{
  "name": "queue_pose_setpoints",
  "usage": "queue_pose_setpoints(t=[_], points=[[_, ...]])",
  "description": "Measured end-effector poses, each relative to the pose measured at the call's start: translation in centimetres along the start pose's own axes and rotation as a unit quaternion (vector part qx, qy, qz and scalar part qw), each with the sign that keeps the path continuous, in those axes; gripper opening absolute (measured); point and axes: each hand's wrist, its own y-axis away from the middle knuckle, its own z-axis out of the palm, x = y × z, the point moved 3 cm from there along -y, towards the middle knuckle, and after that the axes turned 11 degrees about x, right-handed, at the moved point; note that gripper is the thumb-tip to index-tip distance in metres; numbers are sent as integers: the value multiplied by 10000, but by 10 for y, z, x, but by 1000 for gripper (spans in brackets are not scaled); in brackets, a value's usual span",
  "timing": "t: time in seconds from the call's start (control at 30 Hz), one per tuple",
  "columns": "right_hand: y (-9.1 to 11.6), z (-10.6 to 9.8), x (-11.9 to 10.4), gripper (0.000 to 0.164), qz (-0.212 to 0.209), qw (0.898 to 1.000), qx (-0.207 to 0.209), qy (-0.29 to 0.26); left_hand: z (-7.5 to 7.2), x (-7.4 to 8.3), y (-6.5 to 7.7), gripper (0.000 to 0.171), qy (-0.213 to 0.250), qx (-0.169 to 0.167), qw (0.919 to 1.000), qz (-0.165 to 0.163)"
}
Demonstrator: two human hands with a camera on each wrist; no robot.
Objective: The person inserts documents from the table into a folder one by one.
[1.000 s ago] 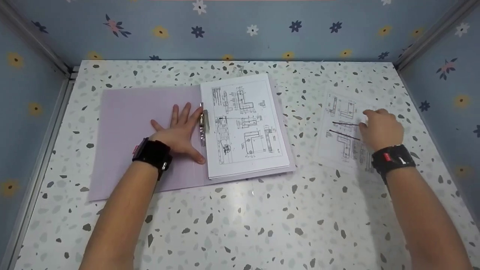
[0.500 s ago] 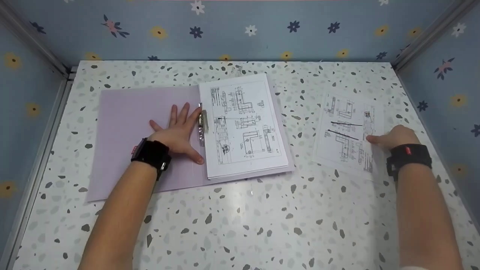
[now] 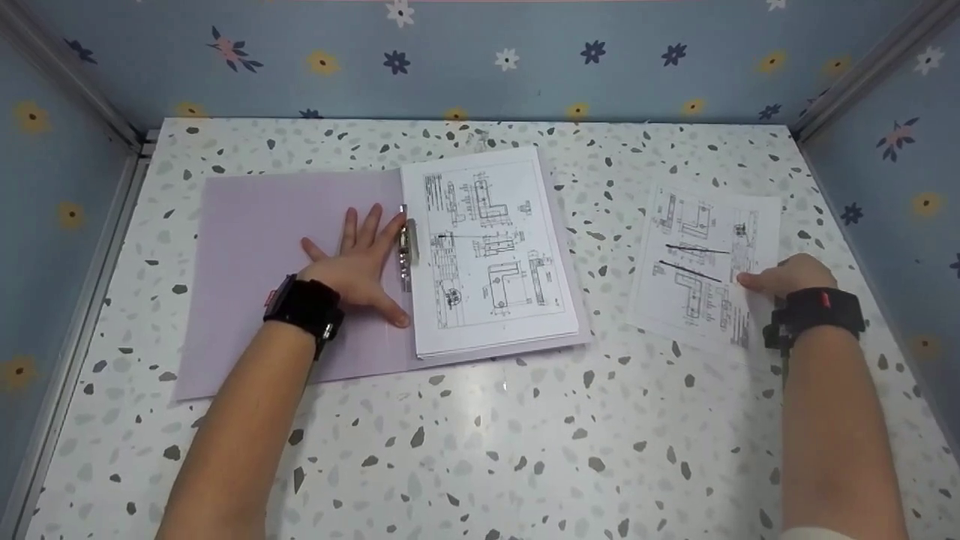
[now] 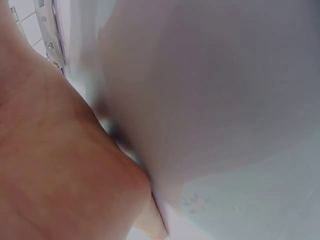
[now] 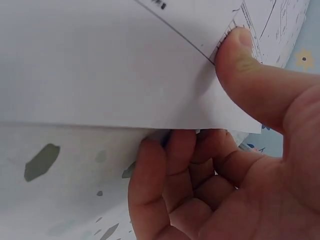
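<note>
In the head view my left hand (image 3: 352, 274) lies spread over the left cover of an open lilac folder (image 3: 247, 232), its thumb and a fingertip close to the metal clip (image 3: 405, 251). The left wrist view is mostly hand and blurred cover. On the right, my right hand (image 3: 796, 276) pinches the right edge of a loose sheet of paper (image 3: 694, 225) printed with technical drawings and two dark diagonal strokes. Seen from the right wrist, the thumb (image 5: 237, 50) presses on top of the sheet while curled fingers (image 5: 150, 185) reach beneath its edge.
A stack of similar printed sheets (image 3: 487, 337) lies on the folder's right cover, beside the clip. Everything rests on a white speckled table (image 3: 525, 442). Blue flower-patterned panels (image 3: 450, 45) stand along the back and both sides.
My right hand has moved from over the loose sheet to its right edge and now pinches it, and that edge shows more clearly. The left hand stays put on the folder.
</note>
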Motion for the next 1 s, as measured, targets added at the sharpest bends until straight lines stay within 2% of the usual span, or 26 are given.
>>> queue_pose_setpoints(t=[0.23,0.5,0.67,0.87,1.0], points=[[10,0,-6,96,-92,9995,122,-289,1,-2,0,159,-51,-12,10000,-2],[11,3,-14,90,-278,9989,373,-42,-1,0,0,158,-29,-36,10000,-34],[21,1,-26,70,-399,9972,635,25,-2,1,0,158,-12,-46,10000,-29],[33,-1,-40,58,-426,9941,855,511,-1,1,-1,159,-46,-55,10000,-6],[31,3,-42,56,-445,9914,930,809,0,1,-2,160,-50,-66,10000,-2]])
